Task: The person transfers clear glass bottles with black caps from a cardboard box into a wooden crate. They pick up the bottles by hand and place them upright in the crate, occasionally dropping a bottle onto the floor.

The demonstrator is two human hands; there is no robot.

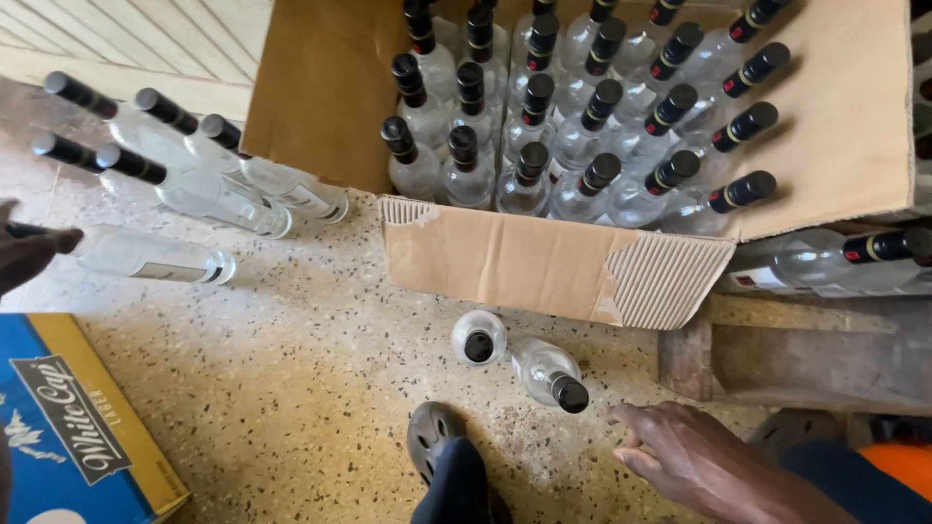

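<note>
Head view shows the right hand (pixel 694 456) low near the floor, fingers loose and holding nothing, beside two clear black-capped bottles (pixel 529 361) standing just in front of the big cardboard box (pixel 505 267), while the left hand (pixel 29 254) grips a bottle's cap (pixel 24 231) far left.

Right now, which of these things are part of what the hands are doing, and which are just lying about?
In hand:
right hand beside two capped bottles
left hand on one of the floor bottles
cardboard box full of bottles

Lying about:
blue carton
dark shoe
wooden block
</note>
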